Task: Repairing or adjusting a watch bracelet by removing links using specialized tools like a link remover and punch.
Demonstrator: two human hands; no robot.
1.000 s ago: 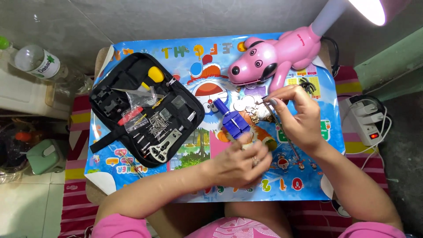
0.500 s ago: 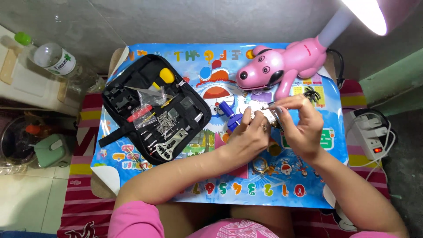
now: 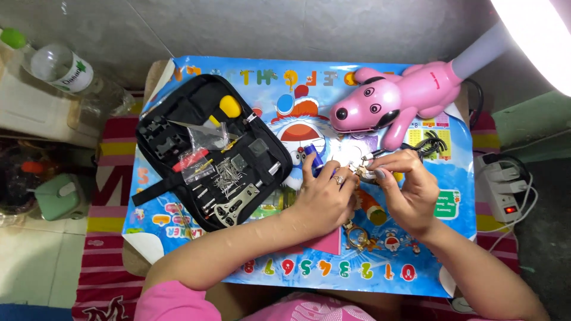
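Change since earlier frames: both hands have closed in toward each other over the mat's centre; the left hand (image 3: 326, 199) has risen from the mat's lower part to meet the right hand (image 3: 406, 191).
Object worked on: small metal watch piece (image 3: 358, 170), pinched between the fingertips of both hands, just below the snout of the pink dog-shaped lamp (image 3: 392, 106).
Key relation: the piece lies between the two hands, touching both; its long axis cannot be told.
Left hand: palm down, fingers curled, also covering a blue holder block (image 3: 315, 161).
Right hand: thumb and forefinger clenched on the piece, wrist angled inward.
Nearby: open black tool case (image 3: 178, 119) well to the left; gold watch case (image 3: 357, 239) near the wrists; colourful play mat (image 3: 416, 261) beneath.
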